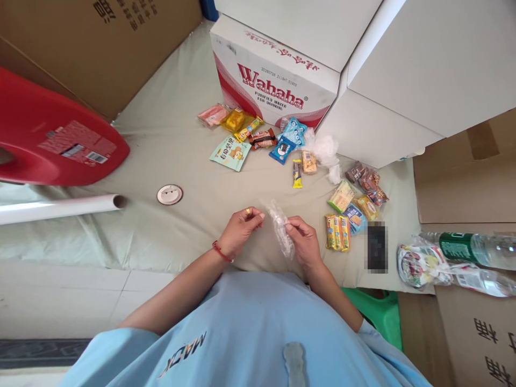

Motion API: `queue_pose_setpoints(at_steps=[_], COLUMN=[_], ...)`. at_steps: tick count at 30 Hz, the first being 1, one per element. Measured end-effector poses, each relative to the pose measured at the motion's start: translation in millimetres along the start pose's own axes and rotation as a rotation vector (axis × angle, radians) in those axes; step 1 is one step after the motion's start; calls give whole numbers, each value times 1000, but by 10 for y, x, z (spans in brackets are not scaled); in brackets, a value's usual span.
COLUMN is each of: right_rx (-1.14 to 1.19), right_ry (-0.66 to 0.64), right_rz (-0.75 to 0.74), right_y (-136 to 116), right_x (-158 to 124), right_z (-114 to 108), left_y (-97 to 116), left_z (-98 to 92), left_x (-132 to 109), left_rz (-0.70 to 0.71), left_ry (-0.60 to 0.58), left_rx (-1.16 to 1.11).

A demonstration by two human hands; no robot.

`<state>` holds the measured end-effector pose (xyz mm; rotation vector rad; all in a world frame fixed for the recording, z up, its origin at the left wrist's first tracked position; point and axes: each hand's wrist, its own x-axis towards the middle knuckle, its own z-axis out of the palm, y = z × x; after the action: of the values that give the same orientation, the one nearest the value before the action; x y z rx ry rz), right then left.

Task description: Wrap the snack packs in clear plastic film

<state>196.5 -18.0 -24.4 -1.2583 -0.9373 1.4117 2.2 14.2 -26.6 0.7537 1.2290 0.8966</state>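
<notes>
Crumpled clear plastic bag (279, 228) hangs over the table in front of my body, pinched between the thumb and fingers of my right hand (305, 239). Just left of the bag is my left hand (241, 228), wearing a red bracelet and a ring. Its thumb and fingers are pressed together; whether anything is between them I cannot make out. To the right of my right hand lie yellow snack packs (337, 233), a blue packet (355, 217) and a green-and-cream packet (342, 196). Beyond both hands is a small yellow bar (297, 173).
More wrapped snacks, including a mint-green pouch (230, 153), lie before the Wahaha carton (278, 80). A round badge (170, 194), white tube (60, 208) and red jug (60, 134) are at left. Plastic bottles (457, 246) lie right; a green stool (379, 312) stands below.
</notes>
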Motion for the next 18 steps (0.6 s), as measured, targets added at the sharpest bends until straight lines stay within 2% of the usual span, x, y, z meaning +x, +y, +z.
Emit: queue_pose_setpoints(at_steps=[3, 5, 8, 10, 12, 14, 18], right_rx=[108, 70, -81, -150, -167, -117, 134], right_ry=[112, 103, -50, -163, -204, -138, 114], right_rz=[85, 40, -68, -96, -96, -60, 76], right_y=[26, 26, 1, -15, -18, -5, 24], right_x=[45, 57, 41, 19, 5, 7, 53], right_z=[-83, -137, -140, -91, -32, 4, -34], left_y=[4, 30, 54, 43, 18, -4, -11], left_z=[-105, -124, -37, 52, 109, 108, -3], left_x=[-18, -65, -117, -112, -85, -56, -41], left_rz=[-57, -115, -163, -136, -76, -37, -39], left_ry=[21, -17, -101, -97, -66, -43, 39], left_rx=[-73, -130, -160, -147, -126, -148, -282])
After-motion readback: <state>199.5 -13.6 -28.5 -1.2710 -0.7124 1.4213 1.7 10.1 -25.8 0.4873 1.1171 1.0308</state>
